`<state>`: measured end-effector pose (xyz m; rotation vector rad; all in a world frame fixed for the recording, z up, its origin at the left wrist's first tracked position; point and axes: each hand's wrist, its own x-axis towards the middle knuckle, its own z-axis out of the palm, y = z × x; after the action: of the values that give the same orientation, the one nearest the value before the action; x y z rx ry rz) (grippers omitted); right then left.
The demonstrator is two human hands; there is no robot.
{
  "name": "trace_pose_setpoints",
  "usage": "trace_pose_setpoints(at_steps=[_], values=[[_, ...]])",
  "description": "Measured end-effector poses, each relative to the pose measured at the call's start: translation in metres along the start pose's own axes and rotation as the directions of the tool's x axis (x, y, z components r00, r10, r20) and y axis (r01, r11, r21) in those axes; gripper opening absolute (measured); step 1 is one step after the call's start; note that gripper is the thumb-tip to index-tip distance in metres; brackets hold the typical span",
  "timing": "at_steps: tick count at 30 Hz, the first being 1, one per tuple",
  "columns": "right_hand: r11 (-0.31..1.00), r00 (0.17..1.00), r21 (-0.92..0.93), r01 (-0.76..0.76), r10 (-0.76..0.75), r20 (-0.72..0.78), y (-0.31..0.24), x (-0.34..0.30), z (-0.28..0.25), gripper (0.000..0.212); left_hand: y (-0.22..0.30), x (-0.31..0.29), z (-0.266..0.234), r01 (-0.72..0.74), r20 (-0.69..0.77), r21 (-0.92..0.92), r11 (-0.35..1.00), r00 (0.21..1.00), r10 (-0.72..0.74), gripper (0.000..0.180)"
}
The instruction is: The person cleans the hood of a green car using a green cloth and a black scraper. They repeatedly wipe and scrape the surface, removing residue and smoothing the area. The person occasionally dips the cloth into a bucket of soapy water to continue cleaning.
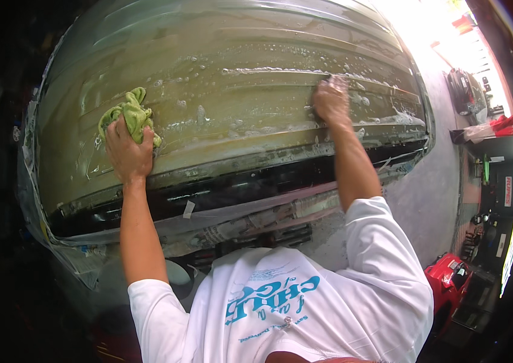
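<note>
A wet, ridged olive-green vehicle roof panel [165, 124] spreads before me, streaked with soapy water and white suds. My left hand [127, 156] lies at its near left, fingers closed around a bunched lime-green cloth [136, 112] that touches the panel. Farther right, my right hand [332, 101] is pressed down on the panel beside a line of foam, its fingers curled. Motion blurs that hand. A dark edge shows at its left side, but what it grips is mostly hidden beneath the fingers.
A glossy black strip [256, 176] borders the panel's near side, with masking newspaper [250, 222] and clear plastic below it. A red car [447, 278] stands at lower right, and a dark car [465, 91] farther off by the bright opening. Grey floor [413, 199] runs along the right.
</note>
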<state>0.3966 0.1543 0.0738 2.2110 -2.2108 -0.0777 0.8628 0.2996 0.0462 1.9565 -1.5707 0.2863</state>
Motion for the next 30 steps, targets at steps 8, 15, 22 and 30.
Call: trace_pose_setpoints(at_steps=[8, 15, 22, 30], values=[[0.791, 0.862, 0.345, 0.506, -0.475, -0.176, -0.184, -0.063, 0.016, 0.063, -0.01, -0.001, -0.001, -0.025, -0.008, 0.019, 1.0, 1.0, 0.026, 0.064], [0.967, 0.982, -0.172, 0.185, -0.177, 0.063, -0.041, -0.038, 0.018, 0.051, -0.004, -0.003, 0.0, 0.018, 0.006, 0.041, 0.999, 1.0, -0.018, 0.067], [0.836, 0.842, 0.14, 0.53, -0.5, -0.203, -0.197, -0.095, 0.027, 0.061, -0.008, 0.0, 0.002, -0.002, -0.004, -0.028, 1.0, 1.0, 0.002, 0.066], [0.919, 0.946, -0.255, 0.301, -0.321, -0.038, -0.099, -0.078, 0.03, 0.06, -0.005, 0.001, 0.011, -0.002, -0.034, -0.001, 1.0, 0.999, 0.002, 0.068]])
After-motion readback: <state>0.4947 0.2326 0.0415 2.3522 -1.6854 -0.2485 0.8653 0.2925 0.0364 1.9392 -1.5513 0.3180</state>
